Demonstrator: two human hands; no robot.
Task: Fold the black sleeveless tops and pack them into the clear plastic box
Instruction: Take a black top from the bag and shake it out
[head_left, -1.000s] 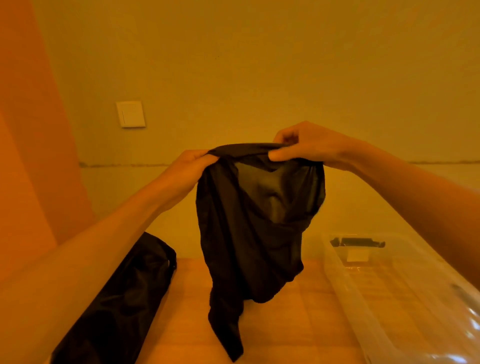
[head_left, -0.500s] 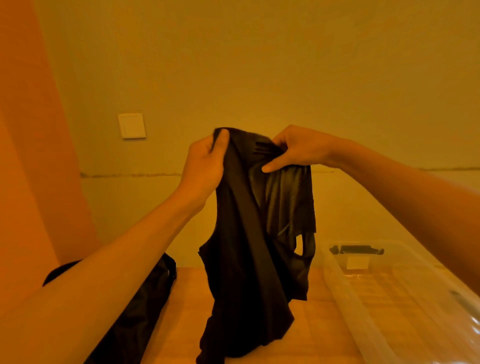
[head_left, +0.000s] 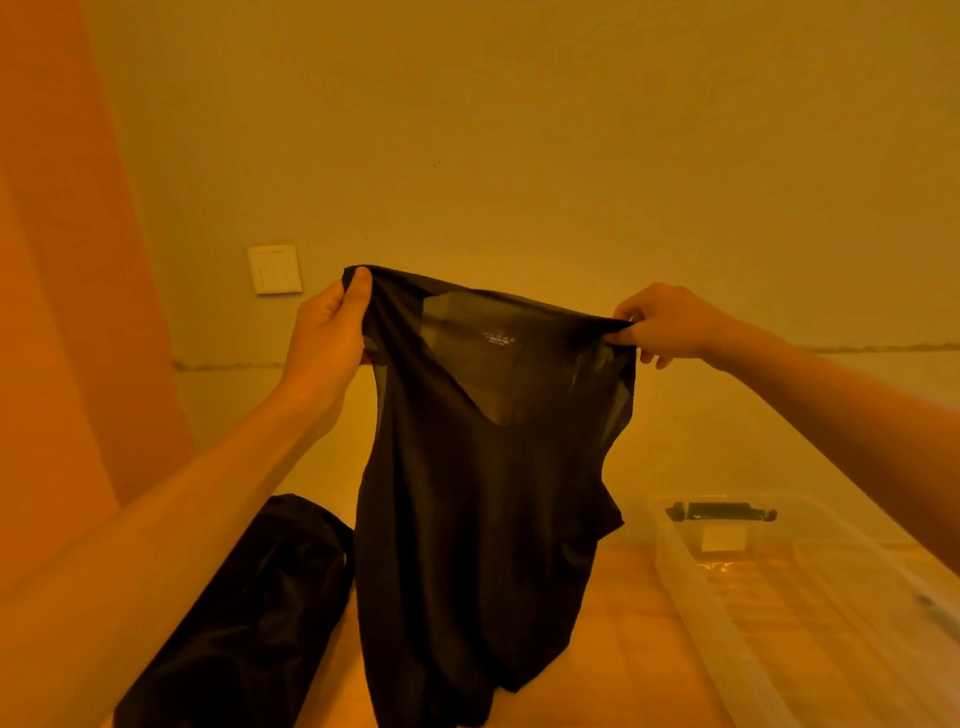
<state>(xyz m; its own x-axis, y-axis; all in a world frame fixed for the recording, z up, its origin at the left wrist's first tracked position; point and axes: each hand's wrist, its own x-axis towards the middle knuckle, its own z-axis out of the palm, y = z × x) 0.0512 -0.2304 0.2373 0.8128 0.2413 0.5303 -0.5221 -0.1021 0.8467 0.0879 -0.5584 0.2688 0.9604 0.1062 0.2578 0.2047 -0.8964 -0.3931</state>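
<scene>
Head view: the top (head_left: 483, 493) is hung lengthwise, shoulders pinched by left hand (head_left: 327, 338) and right hand (head_left: 662, 325), box (head_left: 696, 608) set below the right.

Black top (head_left: 483, 519), small white neck print; clear box (head_left: 691, 587), black latch (head_left: 722, 512).

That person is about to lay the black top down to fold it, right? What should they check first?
1. Left hand grips one shoulder of the top: ok.
2. Right hand pinches the other shoulder: ok.
3. Top hangs spread between the hands, neckline showing: ok.
4. Hem smooth: cannot tell, its lower edge runs out of view.
5. Bare wooden surface shows between the black pile and the box: ok.
</scene>
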